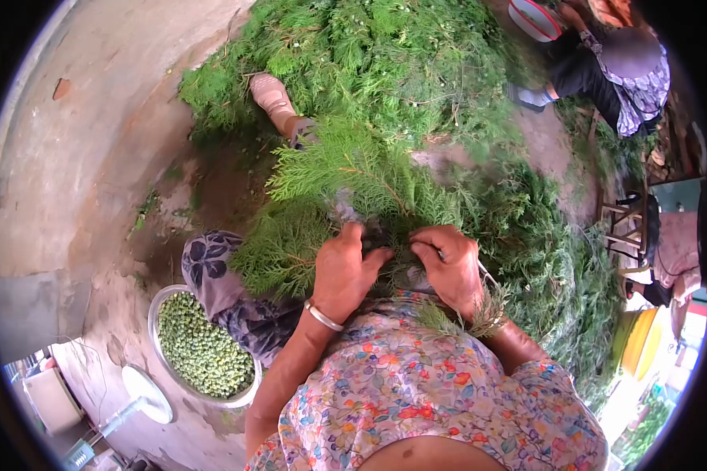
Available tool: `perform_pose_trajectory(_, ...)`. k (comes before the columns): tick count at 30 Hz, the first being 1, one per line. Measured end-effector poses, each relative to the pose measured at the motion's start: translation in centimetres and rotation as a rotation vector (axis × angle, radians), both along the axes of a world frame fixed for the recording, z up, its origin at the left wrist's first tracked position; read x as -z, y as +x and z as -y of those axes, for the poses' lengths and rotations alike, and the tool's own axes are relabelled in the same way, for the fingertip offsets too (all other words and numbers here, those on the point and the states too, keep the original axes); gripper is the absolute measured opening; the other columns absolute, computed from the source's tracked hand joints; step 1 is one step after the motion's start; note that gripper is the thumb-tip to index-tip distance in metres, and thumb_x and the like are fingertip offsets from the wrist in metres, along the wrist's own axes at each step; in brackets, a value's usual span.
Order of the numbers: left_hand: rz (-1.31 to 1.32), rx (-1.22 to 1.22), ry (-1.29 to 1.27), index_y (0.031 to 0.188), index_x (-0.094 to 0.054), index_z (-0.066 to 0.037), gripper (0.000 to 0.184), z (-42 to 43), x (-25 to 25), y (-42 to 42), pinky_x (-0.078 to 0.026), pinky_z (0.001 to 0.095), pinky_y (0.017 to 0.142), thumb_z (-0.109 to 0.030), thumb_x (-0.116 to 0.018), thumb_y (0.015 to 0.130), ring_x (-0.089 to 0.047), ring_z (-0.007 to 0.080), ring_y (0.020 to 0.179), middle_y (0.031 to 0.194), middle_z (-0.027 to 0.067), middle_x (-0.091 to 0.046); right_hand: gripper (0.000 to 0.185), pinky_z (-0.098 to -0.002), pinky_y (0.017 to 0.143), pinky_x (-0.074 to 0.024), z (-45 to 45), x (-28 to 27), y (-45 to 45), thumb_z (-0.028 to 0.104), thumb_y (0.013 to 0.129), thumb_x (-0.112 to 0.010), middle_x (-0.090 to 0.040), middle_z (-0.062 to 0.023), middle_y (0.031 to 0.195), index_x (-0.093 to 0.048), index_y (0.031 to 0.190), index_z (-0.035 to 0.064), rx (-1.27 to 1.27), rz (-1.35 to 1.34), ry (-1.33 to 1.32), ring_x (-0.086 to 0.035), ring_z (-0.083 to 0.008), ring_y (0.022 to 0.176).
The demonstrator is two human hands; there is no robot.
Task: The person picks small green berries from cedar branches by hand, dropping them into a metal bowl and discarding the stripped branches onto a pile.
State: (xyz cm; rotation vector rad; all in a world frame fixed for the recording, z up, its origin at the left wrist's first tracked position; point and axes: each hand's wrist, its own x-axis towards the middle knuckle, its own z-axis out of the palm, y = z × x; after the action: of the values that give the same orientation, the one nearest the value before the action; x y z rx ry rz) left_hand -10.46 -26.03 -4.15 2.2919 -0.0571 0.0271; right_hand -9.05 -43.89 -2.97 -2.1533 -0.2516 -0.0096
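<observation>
A leafy evergreen branch with flat, scale-like sprays lies across my lap and reaches forward. My left hand is closed around its stem side, thumb pointing toward the middle. Close by on the right, my right hand has thumb and index finger pinched together at the branch's near end. What sits between those fingertips is too small to make out. Loose sprigs rest by my right wrist. A metal basin beside my left leg holds many small green cones.
A large heap of cut evergreen branches spreads ahead, with more branches to my right. Another person sits at the far right near a red-rimmed white bowl. A white round lid-like object is on the concrete floor.
</observation>
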Motion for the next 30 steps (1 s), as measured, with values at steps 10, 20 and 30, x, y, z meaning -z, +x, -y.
perform_pose_trajectory(10,0.050,0.003,-0.042,0.080,-0.055,-0.001,0.022,0.6,1.2,-0.6,-0.045,0.0409,0.058,-0.012,-0.072,0.071,-0.059,0.0355,0.066,0.072,0.0177,-0.060,0.011,-0.0408,0.067,-0.0426,-1.1,-1.3,4.2,0.013,0.074,-0.067,-0.062,-0.0102,0.074,-0.060,0.081,0.0067,-0.010,0.450,-0.364,-0.059,-0.0296,0.069)
perform_pose_trajectory(20,0.040,0.010,0.152,0.080,-0.057,-0.005,0.026,1.9,0.1,0.3,-0.044,0.0422,0.057,-0.024,-0.073,0.072,-0.058,0.0343,0.063,0.067,0.0143,-0.059,0.021,-0.0468,0.067,-0.0477,-1.3,0.8,5.7,0.015,0.072,-0.069,-0.062,-0.0222,0.079,-0.056,0.079,0.0000,-0.043,0.043,-0.307,-0.060,-0.0414,0.076)
perform_pose_trajectory(30,-0.022,0.069,0.121,0.084,-0.055,-0.006,0.027,1.5,0.4,0.7,-0.043,0.0455,0.057,-0.026,-0.070,0.075,-0.059,0.0367,0.066,0.069,0.0148,-0.060,0.033,-0.0495,0.068,-0.0471,-0.6,1.3,7.1,0.028,0.075,-0.071,-0.061,-0.0254,0.077,-0.056,0.081,-0.0015,-0.136,-0.211,-0.429,-0.060,-0.0448,0.079)
